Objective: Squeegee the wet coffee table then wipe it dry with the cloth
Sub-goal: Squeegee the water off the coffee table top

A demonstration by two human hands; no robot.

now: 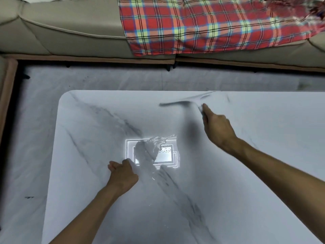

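The white marble coffee table (pixel 88 138) fills the lower view, with a puddle of water (pixel 158 143) glinting near its middle. My right hand (pixel 218 127) grips the handle of a squeegee (pixel 177 103) whose blade is blurred by motion near the table's far edge. My left hand (pixel 123 175) rests on the tabletop beside the puddle, fingers loosely curled and holding nothing. No cloth for wiping is visible on the table.
A beige sofa (pixel 61 36) runs along the far side, with a red plaid fabric (pixel 202 27) draped over its seat. Pale marble-look floor (pixel 105 78) lies between sofa and table, and continues past the table's left edge.
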